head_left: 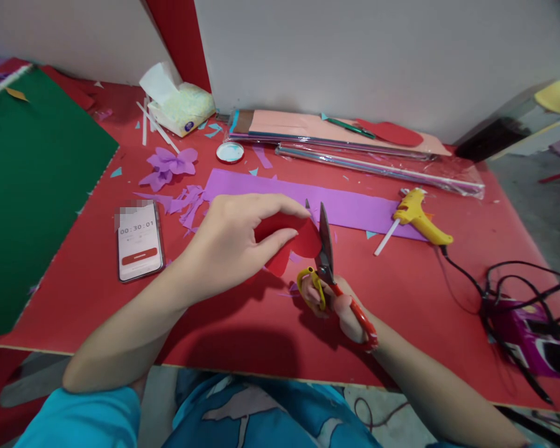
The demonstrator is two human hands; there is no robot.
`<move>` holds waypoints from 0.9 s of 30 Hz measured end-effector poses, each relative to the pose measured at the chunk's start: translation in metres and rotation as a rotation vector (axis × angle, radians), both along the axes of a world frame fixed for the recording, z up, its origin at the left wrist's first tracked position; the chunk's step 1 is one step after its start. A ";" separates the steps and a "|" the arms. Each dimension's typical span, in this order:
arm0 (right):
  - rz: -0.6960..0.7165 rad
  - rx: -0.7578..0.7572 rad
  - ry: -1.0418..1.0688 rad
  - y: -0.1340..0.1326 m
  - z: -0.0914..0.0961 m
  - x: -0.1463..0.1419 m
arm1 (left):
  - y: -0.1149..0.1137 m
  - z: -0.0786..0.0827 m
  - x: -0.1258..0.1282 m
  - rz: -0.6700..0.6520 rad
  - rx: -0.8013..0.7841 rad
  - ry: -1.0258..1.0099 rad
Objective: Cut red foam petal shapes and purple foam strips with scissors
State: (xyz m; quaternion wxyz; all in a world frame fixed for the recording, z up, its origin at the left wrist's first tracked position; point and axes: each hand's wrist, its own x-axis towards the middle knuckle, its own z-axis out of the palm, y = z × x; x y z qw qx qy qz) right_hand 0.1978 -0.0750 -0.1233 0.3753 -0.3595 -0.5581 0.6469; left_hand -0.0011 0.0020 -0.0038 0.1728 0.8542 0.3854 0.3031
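Between the thumb and fingers of my left hand (236, 239) is a red paper piece (308, 239) with rounded edges, partly hidden by the hand. My right hand (343, 308) grips a pair of scissors (325, 249) with one yellow and one red handle loop. The scissors' blades point away from me and stand apart, at the right edge of the red piece. Behind both hands lies a long purple sheet (354, 205). Purple scraps (191, 202) and purple paper flowers (170, 165) rest to the left of it.
A phone (140, 246) showing a timer lies at left, near a green board (32, 205). At right are a yellow glue gun (417, 214) and a purple box with black cables (522, 330). Plastic-wrapped paper packs (303, 127) and a tissue box (182, 109) stand at the back.
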 end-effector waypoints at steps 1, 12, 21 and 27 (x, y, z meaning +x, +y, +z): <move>0.009 -0.005 0.001 0.000 0.000 0.000 | 0.000 0.000 0.000 0.003 -0.003 0.001; -0.042 -0.032 -0.040 -0.001 0.004 -0.002 | 0.001 0.001 -0.001 0.014 -0.060 0.014; 0.003 -0.035 -0.038 -0.001 0.000 0.001 | 0.003 0.001 -0.003 0.003 -0.090 0.026; 0.021 0.034 -0.158 0.003 0.005 0.001 | 0.008 0.004 -0.007 -0.034 -0.119 0.041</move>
